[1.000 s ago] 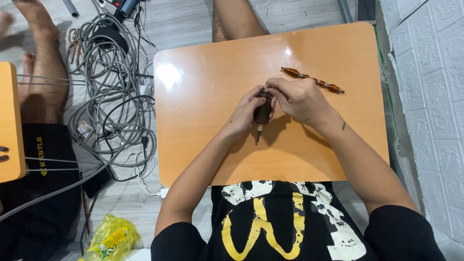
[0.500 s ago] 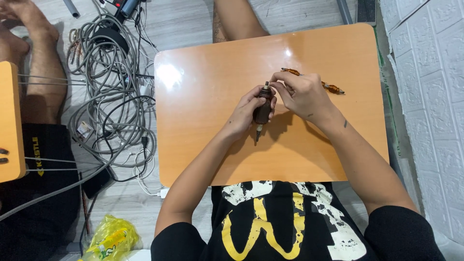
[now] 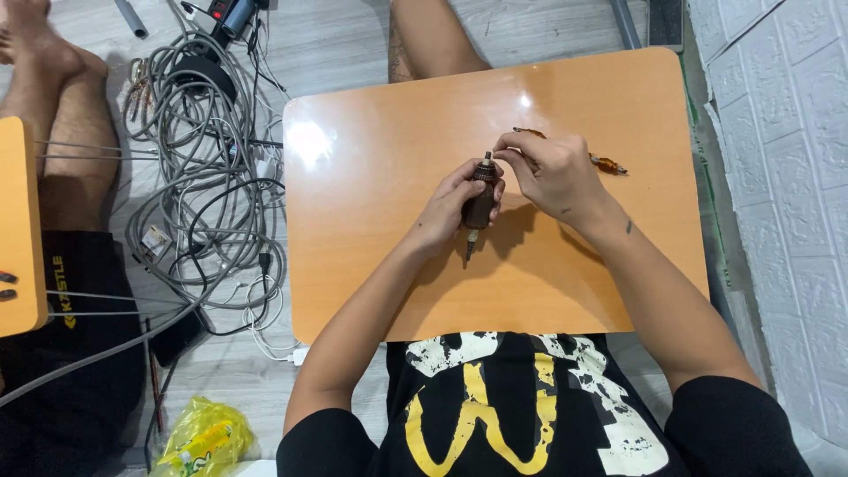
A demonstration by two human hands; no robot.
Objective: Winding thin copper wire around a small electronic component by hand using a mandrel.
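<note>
Motor armature (image 3: 480, 205) in left hand (image 3: 450, 212) grip, right hand (image 3: 552, 172) fingertips at its top

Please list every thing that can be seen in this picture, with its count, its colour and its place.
small cylindrical part: one, dark brown with a metal tip at each end, over the table centre, held in both hands
thin rod: one, amber brown, on the table behind the right hand, partly hidden
low table: one, orange, centre
second table: one, orange, left edge, only partly in view
cables: a tangled pile, grey and white, on the floor left of the table
plastic bag: one, yellow, on the floor at bottom left
another person's legs: left side
left hand: grips the part's body
right hand: fingers at the part's top
</note>
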